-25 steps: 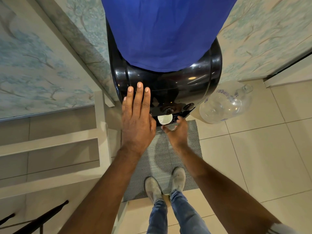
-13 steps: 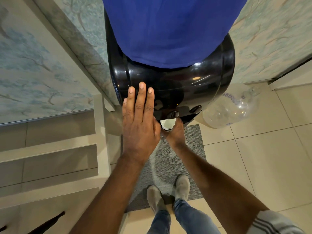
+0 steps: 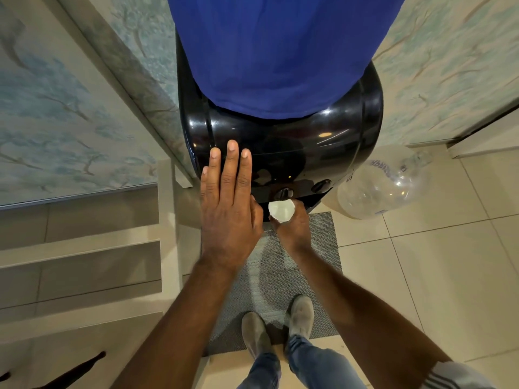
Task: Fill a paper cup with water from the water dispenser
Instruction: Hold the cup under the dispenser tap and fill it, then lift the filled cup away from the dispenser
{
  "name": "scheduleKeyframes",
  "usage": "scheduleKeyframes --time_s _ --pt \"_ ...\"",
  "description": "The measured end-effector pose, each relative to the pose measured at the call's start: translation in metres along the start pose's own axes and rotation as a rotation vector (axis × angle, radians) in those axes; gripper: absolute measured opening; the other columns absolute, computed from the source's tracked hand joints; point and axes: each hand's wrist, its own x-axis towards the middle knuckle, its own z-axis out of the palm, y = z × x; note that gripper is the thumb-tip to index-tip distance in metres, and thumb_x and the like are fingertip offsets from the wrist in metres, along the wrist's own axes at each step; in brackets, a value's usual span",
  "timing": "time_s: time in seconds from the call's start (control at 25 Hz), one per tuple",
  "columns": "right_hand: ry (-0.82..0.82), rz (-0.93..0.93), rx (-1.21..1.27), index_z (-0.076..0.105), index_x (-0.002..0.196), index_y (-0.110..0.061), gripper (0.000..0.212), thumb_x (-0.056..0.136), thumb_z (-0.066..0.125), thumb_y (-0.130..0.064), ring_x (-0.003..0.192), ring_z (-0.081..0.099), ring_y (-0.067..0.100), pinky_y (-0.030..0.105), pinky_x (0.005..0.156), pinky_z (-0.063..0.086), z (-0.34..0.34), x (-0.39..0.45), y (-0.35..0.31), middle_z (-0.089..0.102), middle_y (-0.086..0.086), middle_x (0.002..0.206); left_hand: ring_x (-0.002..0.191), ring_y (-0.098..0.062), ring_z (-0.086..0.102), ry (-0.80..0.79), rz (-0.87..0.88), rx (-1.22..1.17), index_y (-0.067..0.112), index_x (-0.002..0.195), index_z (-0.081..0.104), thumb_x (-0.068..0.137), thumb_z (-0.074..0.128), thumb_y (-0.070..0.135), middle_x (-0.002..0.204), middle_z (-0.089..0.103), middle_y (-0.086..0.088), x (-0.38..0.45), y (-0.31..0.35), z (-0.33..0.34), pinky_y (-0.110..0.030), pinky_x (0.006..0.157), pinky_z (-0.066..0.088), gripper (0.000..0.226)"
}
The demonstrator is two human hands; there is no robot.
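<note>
Right hand [image 3: 293,228] is gripping the paper cup [image 3: 281,211] from below, fingers wrapped round it — holding it under the taps on the black water dispenser [image 3: 283,153]. Left hand [image 3: 229,203] is lying flat and open on the dispenser front, holding nothing. Can't tell whether water is flowing or how full the cup is — filling looks unfinished.

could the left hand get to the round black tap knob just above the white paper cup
Probably yes. The left hand lies flat on the glossy black water dispenser, just beside the round black tap knob, with nothing between them. The right hand holds the white paper cup below it.
</note>
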Motion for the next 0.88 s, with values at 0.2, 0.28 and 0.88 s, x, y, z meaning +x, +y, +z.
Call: scheduleKeyframes --time_s 0.2,0.28,0.88 --pt "-0.042 0.012 0.054 0.052 0.132 -0.026 0.066 0.077 0.087 -0.03 0.113 0.061 0.021 0.048 0.091 0.059 -0.03 -0.035 -0.009 0.062 0.0 0.124 0.16 -0.033 0.004 -0.064 -0.006 0.034 0.012 0.163 0.008 0.092 0.054 0.016 0.172 0.003 -0.009 0.0 0.005 -0.013 -0.054 0.128 0.022 0.085" --pt "-0.061 0.025 0.059 0.051 0.133 -0.027 0.067 0.077 0.088 -0.03 0.113 0.061 0.022 0.049 0.091 0.059 -0.044 -0.055 -0.015 0.06 0.0 0.125 0.16 -0.032 0.002 -0.12 -0.023 0.05 0.013 0.163 0.004 0.092 0.055 0.017 0.171 -0.002 -0.008 0.0 0.007 -0.018 -0.054 0.128 0.021 0.087" --pt "-0.087 -0.25 0.141 0.044 0.12 -0.047 0.071 0.071 0.091 -0.026 0.105 0.06 0.008 0.025 0.086 0.052 -0.172 -0.142 -0.181 0.059 -0.013 0.115 0.158 -0.026 0.019 -0.401 -0.313 -0.053 0.013 0.162 0.025 0.096 0.055 0.022 0.17 0.022 -0.009 0.029 0.049 -0.153 -0.044 0.129 0.017 0.073"
